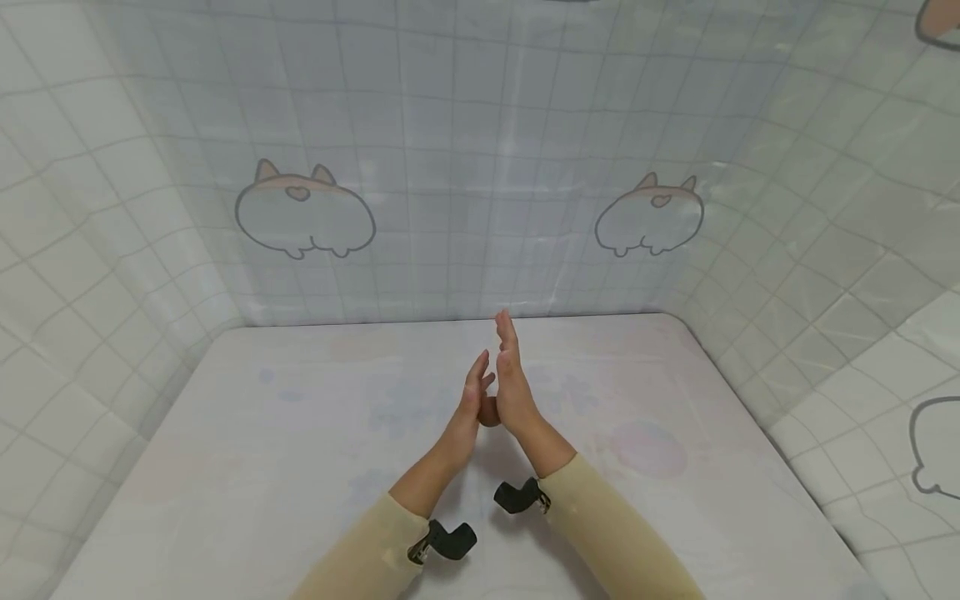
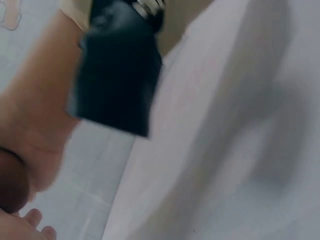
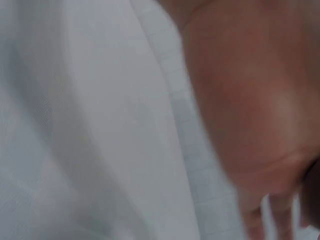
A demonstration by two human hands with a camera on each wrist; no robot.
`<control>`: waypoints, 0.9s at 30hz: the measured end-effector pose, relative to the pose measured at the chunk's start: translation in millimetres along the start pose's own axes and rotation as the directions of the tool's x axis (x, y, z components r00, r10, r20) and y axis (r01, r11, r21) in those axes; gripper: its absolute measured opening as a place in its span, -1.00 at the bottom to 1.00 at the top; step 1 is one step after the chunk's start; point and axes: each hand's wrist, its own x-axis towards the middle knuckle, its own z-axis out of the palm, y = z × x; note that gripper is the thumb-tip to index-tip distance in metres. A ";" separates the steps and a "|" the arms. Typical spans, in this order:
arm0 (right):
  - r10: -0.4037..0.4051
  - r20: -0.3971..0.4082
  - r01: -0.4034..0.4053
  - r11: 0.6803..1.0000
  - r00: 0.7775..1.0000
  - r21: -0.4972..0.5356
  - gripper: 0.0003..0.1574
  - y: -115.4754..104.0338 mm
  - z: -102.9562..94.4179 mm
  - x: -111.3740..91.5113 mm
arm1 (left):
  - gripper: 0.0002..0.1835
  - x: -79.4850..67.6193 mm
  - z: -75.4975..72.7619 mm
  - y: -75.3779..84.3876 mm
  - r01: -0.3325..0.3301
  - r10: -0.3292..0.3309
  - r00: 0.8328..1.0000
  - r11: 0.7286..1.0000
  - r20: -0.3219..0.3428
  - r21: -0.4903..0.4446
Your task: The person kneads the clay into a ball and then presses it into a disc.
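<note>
A small brown ball (image 1: 490, 412), smooth and rounded, sits between the two palms over the middle of the table. The left hand (image 1: 467, 408) touches it from the left, fingers straight and pointing forward. From the other side the right hand (image 1: 513, 390) presses flat against it, with its fingers extended a little farther forward than the left ones. In the left wrist view the ball (image 2: 11, 182) shows at the left edge, between palm and fingers. Only a slice of the ball (image 3: 312, 200) appears at the right edge of the right wrist view, beside the blurred right palm.
The white table (image 1: 285, 467) has a faint pastel print. Behind it stands a grid-patterned wall covering (image 1: 480, 208) with cartoon animal drawings, which continues along both sides. A black wrist mount (image 1: 453, 542) sits on the left sleeve, another black mount (image 1: 517, 497) on the right.
</note>
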 end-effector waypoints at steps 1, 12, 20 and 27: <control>0.018 0.009 -0.018 1.000 1.000 -0.002 0.12 1.7 -0.2 -0.2 | -0.05 0.1 -0.5 1.3 -0.017 0.017 1.000 1.000 -0.001 -0.007; 0.127 0.114 -0.127 0.992 0.985 -0.005 0.16 12.8 2.0 -4.9 | 0.00 6.5 -5.6 13.8 -0.152 0.149 0.988 0.985 -0.037 -0.081; 0.151 0.158 -0.155 0.988 0.976 0.012 0.18 17.7 9.3 -14.3 | 0.00 12.6 -7.2 19.4 -0.149 0.146 0.985 0.989 -0.095 -0.027; 0.081 0.171 -0.083 0.996 0.982 0.008 0.11 11.9 13.5 -18.2 | -0.02 16.7 -9.1 16.2 -0.084 0.092 0.982 0.995 -0.162 0.057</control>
